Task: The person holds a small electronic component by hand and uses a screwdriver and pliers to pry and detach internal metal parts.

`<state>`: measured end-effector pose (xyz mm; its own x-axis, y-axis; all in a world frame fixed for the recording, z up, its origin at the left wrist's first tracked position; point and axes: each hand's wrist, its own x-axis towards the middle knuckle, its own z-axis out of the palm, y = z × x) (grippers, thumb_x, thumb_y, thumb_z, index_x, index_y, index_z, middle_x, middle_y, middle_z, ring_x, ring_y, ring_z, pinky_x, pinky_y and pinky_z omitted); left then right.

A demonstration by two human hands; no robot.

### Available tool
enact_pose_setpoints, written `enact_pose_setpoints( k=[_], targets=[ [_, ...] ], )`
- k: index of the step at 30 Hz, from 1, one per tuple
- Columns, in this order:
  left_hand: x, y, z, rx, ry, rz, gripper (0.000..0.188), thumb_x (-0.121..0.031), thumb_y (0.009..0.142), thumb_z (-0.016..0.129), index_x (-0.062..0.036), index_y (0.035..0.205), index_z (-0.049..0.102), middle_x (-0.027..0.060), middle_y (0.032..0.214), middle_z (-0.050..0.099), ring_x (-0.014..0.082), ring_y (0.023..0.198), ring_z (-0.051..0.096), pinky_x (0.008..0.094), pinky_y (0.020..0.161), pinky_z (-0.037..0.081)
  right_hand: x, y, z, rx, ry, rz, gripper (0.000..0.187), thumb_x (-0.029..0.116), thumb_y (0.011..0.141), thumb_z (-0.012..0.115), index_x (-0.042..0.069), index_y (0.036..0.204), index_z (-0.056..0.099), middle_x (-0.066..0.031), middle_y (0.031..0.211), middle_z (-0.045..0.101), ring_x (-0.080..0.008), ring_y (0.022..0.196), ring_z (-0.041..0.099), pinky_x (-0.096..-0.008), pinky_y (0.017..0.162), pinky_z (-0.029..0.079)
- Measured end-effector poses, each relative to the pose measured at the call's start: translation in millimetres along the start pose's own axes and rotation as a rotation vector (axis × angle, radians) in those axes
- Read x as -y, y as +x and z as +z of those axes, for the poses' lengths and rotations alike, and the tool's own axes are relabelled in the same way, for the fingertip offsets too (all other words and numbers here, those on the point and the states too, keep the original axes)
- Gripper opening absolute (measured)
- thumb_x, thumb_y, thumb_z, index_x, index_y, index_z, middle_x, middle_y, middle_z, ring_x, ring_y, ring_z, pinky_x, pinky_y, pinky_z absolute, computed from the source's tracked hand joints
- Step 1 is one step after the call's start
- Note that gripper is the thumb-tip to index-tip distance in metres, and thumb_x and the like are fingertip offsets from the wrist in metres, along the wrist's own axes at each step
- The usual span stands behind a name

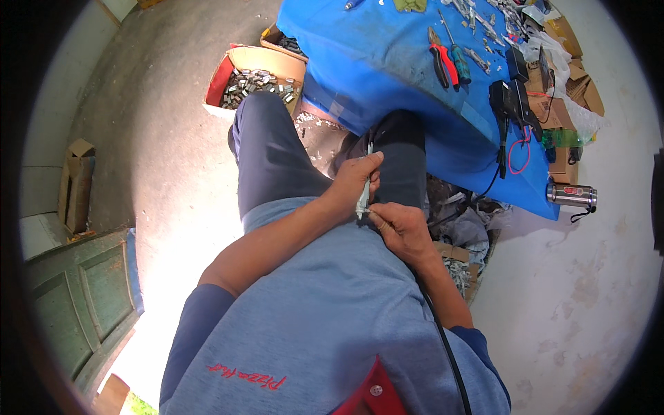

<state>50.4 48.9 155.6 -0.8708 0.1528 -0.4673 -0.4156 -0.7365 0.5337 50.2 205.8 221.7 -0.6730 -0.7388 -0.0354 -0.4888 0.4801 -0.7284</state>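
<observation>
Heathered blue shirt front and centre, navy short sleeves flanking it, red script embroidery, a red placket with a pale button, dark trousers, black cable down the right side!

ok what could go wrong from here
The slim, pale, metal-looking piece might slip, since the left hand grips it over the lap while the right hand only pinches near its lower end. The dark-trousered left knee looks close to the open cardboard box of small metallic parts, so a nudge could spill some. The black cable hanging by the blue table cover could perhaps snag the right arm.
</observation>
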Motion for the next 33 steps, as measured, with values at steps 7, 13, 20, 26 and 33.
enact_pose_setpoints(
  k=[7,13,20,26,33],
  targets=[
    [1,3,-2,-0.144,0.057,0.081,0.037,-0.037,0.093,0.056,-0.0121,0.068,0.049,0.0004,0.054,0.048,0.01,0.044,0.045,0.0238,0.04,0.034,7,5,6,0.092,0.141,0.358,0.03,0.023,0.077,0.075,0.005,0.1,0.07,-0.012,0.087,0.069,-0.0241,0.076,0.066,-0.0328,0.071,0.051],
    [-1,2,0,-0.093,-0.025,0.065,0.035,-0.035,0.093,0.056,-0.0126,0.068,0.047,-0.0005,0.056,0.047,0.0092,0.045,0.043,0.0237,0.041,0.034,-4,5,14,0.019,0.196,0.3,0.032,0.024,0.076,0.076,0.005,0.101,0.07,-0.01,0.089,0.069,-0.0225,0.077,0.066,-0.032,0.071,0.051],
    [0,1,-8,-0.017,-0.081,0.046,0.034,-0.034,0.095,0.055,-0.013,0.069,0.047,-0.0011,0.056,0.045,0.0085,0.047,0.044,0.0238,0.041,0.034,-7,12,4,0.058,0.067,0.086,0.02,0.009,0.086,0.066,-0.001,0.103,0.068,-0.0119,0.089,0.066,-0.0222,0.078,0.064,-0.0303,0.071,0.05],
    [4,4,-7,-0.041,0.078,0.102,0.041,-0.037,0.095,0.054,-0.0112,0.064,0.05,0.0009,0.055,0.049,0.0101,0.048,0.045,0.0254,0.043,0.036,9,13,-7,0.01,-0.229,-0.027,0.016,0.006,0.081,0.066,0.002,0.096,0.068,-0.011,0.086,0.067,-0.0279,0.079,0.064,-0.036,0.071,0.05],
    [10,10,-8,-0.102,0.285,0.13,0.043,-0.035,0.094,0.054,-0.0087,0.06,0.053,0.0019,0.056,0.05,0.0101,0.05,0.045,0.0285,0.047,0.036,13,14,-7,0.015,-0.49,-0.133,0.016,0.004,0.075,0.067,0.007,0.091,0.068,-0.0063,0.081,0.065,-0.0252,0.076,0.061,-0.0369,0.069,0.048]
  ],
)
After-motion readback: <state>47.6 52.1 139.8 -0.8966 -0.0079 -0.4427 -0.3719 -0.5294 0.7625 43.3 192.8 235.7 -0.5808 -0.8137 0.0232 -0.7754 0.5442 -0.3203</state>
